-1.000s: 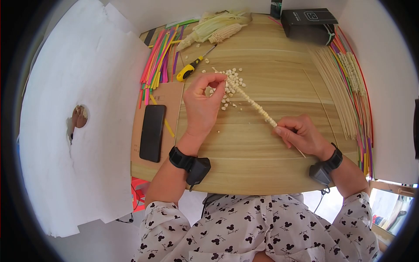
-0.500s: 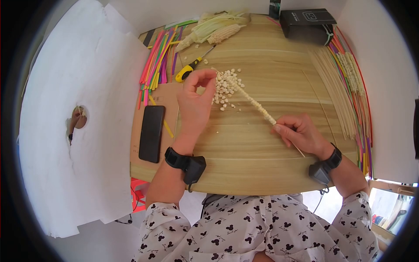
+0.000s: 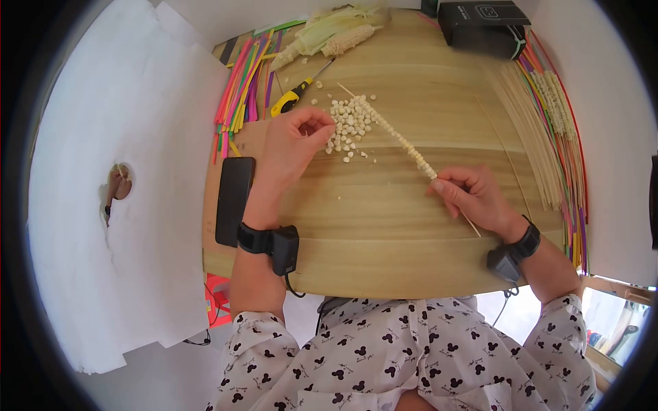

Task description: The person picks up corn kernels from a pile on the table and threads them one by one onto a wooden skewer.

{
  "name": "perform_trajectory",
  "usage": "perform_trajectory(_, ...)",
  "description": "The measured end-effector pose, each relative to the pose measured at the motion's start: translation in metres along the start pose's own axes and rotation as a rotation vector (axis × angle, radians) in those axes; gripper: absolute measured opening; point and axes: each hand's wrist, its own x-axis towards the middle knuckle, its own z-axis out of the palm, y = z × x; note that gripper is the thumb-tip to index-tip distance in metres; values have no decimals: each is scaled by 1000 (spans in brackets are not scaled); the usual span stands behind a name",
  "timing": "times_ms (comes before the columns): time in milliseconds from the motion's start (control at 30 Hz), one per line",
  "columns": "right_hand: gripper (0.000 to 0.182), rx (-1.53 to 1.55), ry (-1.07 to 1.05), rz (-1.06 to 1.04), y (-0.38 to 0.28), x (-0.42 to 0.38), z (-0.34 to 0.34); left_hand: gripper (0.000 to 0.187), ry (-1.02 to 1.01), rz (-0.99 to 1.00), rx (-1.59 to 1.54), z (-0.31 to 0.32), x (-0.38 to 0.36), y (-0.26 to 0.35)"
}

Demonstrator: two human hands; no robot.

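Observation:
A thin stick threaded with pale corn kernels (image 3: 401, 139) slants across the middle of the table. My right hand (image 3: 467, 196) pinches it near its lower end, and the bare tip pokes out below the fingers. The upper tip is bare too, above the kernel pile. My left hand (image 3: 296, 140) is at the left edge of the loose kernels (image 3: 351, 122), its thumb and fingertips pressed together; anything between them is too small to make out. Its fingers are apart from the stick.
A yellow-black screwdriver (image 3: 290, 99), colourful strips (image 3: 245, 85) and a phone (image 3: 234, 198) lie left. Corn cobs with husks (image 3: 343, 38) are at the back, a black box (image 3: 483, 27) back right. Bare sticks (image 3: 524, 130) and kernel-threaded sticks (image 3: 554, 109) line the right side.
My left hand has moved left, away from the stick's upper tip, to the edge of the kernel pile. My right hand keeps its hold on the stick. The view has shifted slightly.

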Motion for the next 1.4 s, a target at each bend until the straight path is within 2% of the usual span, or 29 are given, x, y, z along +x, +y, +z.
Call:
perform_trajectory(67, 21, 2, 2, 0, 0, 0, 0, 7, -80, 4, 116, -2, -2, 8)
perform_trajectory(367, 19, 10, -13, 4, -1, -1, 0, 10, -153, 41, 202, 7, -4, 4)
perform_trajectory(500, 19, 8, -15, 1, -3, -2, 1, 8, -155, 28, 206, 14, -6, 5)
perform_trajectory(667, 19, 0, -22, 8, -4, -1, 0, 14, -162, 107, 343, 19, -9, 11)
perform_trajectory(1000, 19, 16, -37, 18, -2, -2, -3, 11, -147, 147, 360, 31, -9, 13)
perform_trajectory(1067, 19, 31, -33, 19, -1, -3, -3, 10, -67, 53, 170, 33, -9, 12)
perform_trajectory(1100, 19, 32, -37, 22, -2, -3, -3, 10, -71, 56, 170, 33, -9, 11)
perform_trajectory(1400, 23, 38, -43, 19, -6, -4, -7, 12, -77, 143, 379, 31, -8, 16)
